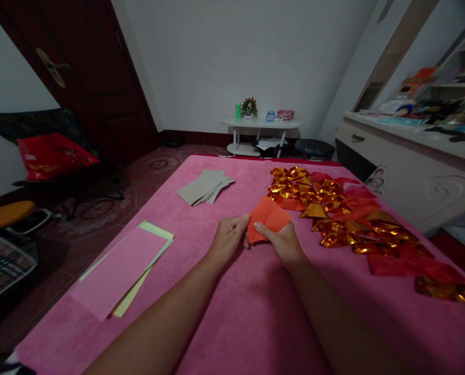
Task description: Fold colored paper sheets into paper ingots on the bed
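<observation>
While the left hand [229, 235] pinches the orange paper [270, 209] by one edge, the right hand [283, 242] grasps the other between its fingers, thumb on top, likely to steady it; the paper is just left of the foil pieces [334, 238], gray sheets [202, 188] farther left.

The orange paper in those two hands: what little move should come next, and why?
I'd suggest gently pressing and smoothing the orange paper with the thumb of the right hand. That thumb lies across the paper's face, while the left hand has its fingers at the opposite edge, where it could probably keep the paper steady.
</observation>
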The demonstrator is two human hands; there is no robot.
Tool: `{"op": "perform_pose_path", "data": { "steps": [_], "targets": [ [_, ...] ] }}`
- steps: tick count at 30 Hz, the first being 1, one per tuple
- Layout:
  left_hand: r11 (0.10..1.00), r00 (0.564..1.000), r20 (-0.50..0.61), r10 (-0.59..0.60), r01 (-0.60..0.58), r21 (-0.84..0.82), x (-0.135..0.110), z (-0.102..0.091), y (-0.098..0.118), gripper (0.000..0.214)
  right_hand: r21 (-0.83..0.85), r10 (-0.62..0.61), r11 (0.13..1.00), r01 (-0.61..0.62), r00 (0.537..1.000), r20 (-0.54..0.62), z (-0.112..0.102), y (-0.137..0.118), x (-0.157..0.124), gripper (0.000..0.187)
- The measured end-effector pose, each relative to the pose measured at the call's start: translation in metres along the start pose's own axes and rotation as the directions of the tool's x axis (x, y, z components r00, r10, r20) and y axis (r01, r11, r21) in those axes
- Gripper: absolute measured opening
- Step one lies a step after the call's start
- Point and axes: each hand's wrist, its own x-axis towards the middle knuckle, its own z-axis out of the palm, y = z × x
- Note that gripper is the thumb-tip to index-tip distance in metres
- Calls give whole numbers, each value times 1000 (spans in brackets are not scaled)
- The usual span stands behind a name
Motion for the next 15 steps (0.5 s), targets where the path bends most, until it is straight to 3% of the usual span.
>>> {"op": "perform_pose_path", "data": {
  "steps": [3,6,11,15],
  "targets": [
    [995,995,92,-38,46,-89,1,3,-2,41,-19,-23,1000,22,996,-87,-3,6,1,20],
    [993,995,87,-54,63,-104,0,7,-2,36,-17,-24,1000,22,991,-129,-4,12,2,21],
    [1000,1000,9,-20,20,-13,1,5,-1,34,53,55,998,-47,982,-179,-5,16,3,29],
    [994,999,23,29,-31,102,7,-10,-6,31,173,116,981,-85,977,-177,-11,13,5,20]
  ]
}}
